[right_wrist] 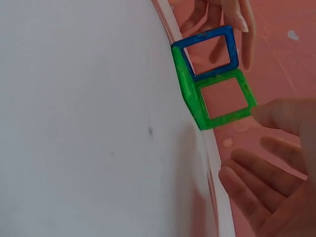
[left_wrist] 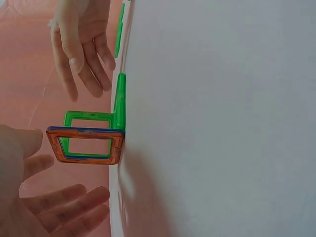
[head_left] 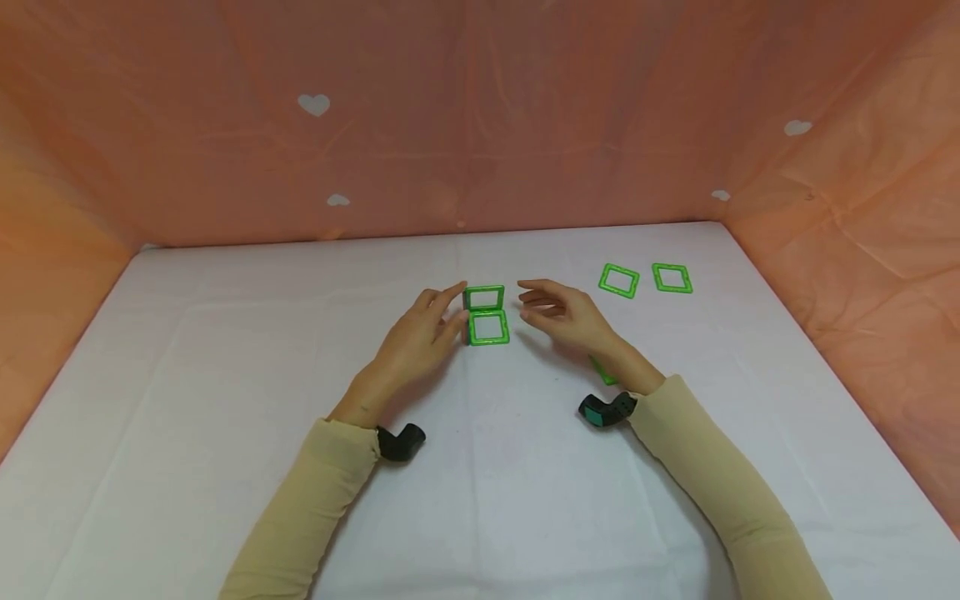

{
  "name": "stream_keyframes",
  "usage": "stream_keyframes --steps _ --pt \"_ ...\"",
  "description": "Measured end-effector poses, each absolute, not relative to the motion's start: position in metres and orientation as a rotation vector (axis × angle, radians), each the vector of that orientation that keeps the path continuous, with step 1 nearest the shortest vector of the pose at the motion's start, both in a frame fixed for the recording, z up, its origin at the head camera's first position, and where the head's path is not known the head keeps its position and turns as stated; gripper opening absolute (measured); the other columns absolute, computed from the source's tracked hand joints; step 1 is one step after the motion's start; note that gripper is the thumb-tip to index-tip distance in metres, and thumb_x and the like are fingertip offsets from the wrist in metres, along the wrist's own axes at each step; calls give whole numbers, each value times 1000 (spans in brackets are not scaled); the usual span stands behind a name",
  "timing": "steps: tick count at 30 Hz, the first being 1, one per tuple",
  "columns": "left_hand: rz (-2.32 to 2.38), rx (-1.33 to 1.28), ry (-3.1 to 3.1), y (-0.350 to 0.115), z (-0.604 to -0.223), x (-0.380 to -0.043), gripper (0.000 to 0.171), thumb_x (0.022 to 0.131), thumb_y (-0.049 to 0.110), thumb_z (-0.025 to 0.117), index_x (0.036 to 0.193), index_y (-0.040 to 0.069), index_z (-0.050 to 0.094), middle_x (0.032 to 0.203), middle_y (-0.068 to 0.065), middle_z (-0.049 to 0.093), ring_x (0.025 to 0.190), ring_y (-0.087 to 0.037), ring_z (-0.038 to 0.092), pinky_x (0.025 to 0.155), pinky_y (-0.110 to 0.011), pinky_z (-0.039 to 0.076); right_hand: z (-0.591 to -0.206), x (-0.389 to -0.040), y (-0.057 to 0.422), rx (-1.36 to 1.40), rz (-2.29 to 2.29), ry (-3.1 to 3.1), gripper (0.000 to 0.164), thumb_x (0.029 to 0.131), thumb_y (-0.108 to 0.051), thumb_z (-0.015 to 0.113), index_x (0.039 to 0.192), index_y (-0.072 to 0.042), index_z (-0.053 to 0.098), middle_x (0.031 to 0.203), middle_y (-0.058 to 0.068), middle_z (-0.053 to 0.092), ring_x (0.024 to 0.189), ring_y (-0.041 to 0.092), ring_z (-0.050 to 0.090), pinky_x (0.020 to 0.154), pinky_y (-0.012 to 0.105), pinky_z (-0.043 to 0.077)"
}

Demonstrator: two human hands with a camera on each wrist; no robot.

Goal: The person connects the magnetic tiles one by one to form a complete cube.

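Three square magnetic tiles stand joined on the white table, between the hands. One green tile [head_left: 491, 342] lies flat, and a second green tile [head_left: 484, 289] rises upright from its far edge. On the left side stands another tile, orange [left_wrist: 89, 160] from the left wrist and blue [right_wrist: 232, 47] from the right wrist. My left hand [head_left: 412, 342] is beside that left tile, fingers spread and fingertips right by its edge. To the right of the tiles, my right hand [head_left: 570, 321] hovers with relaxed, slightly bent fingers and nothing in them.
Two loose green tiles, one nearer [head_left: 616, 292] and one farther right [head_left: 675, 290], lie at the table's back right. Another green piece [head_left: 602, 372] shows partly under the right forearm. Orange cloth walls [head_left: 465, 125] with white hearts enclose the back and sides.
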State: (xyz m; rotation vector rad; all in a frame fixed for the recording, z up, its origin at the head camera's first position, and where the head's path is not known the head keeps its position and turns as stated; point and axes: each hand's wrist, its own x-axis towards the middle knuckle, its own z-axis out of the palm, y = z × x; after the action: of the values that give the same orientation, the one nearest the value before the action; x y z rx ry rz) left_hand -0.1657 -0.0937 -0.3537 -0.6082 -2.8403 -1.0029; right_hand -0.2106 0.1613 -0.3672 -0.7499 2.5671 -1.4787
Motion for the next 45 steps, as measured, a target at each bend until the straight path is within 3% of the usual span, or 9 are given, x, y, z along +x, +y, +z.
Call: stream_keyframes --steps 11,19,32,39,45 --pt "-977 -620 -2821 -95 -359 -167 46 102 28 45 145 13 42 120 -19 53 86 -26 61 75 -45 49 -367 -201 182 -547 -1435 2597 48 90 -22 69 133 -8 55 132 11 58 118 27 55 99 44 42" --pt "-975 -622 -2839 -96 -359 -168 46 102 29 45 146 13 42 118 -20 54 83 -26 59 75 -44 48 -367 -201 198 -601 -1377 2721 44 89 -12 69 129 2 57 129 20 58 117 33 56 100 47 41" --pt "-942 -634 -2897 -96 -359 -172 47 103 29 44 147 14 39 105 -17 56 78 -25 51 73 -42 44 -365 -191 228 -526 -1153 2730 46 87 -21 72 127 -3 59 131 15 56 121 31 51 105 47 38" --pt "-959 -649 -2891 -95 -357 -171 47 103 30 43 147 14 38 105 -18 57 84 -27 55 76 -44 46 -363 -184 245 -565 -1130 2599 55 79 -23 80 127 -7 59 130 13 51 128 30 43 111 50 28" --pt "-933 -642 -2892 -95 -357 -170 47 103 31 42 147 13 38 99 -16 56 82 -26 54 73 -43 46 -365 -178 256 -685 -1055 2552 61 73 -24 84 127 -10 60 132 10 47 128 27 37 108 52 25"
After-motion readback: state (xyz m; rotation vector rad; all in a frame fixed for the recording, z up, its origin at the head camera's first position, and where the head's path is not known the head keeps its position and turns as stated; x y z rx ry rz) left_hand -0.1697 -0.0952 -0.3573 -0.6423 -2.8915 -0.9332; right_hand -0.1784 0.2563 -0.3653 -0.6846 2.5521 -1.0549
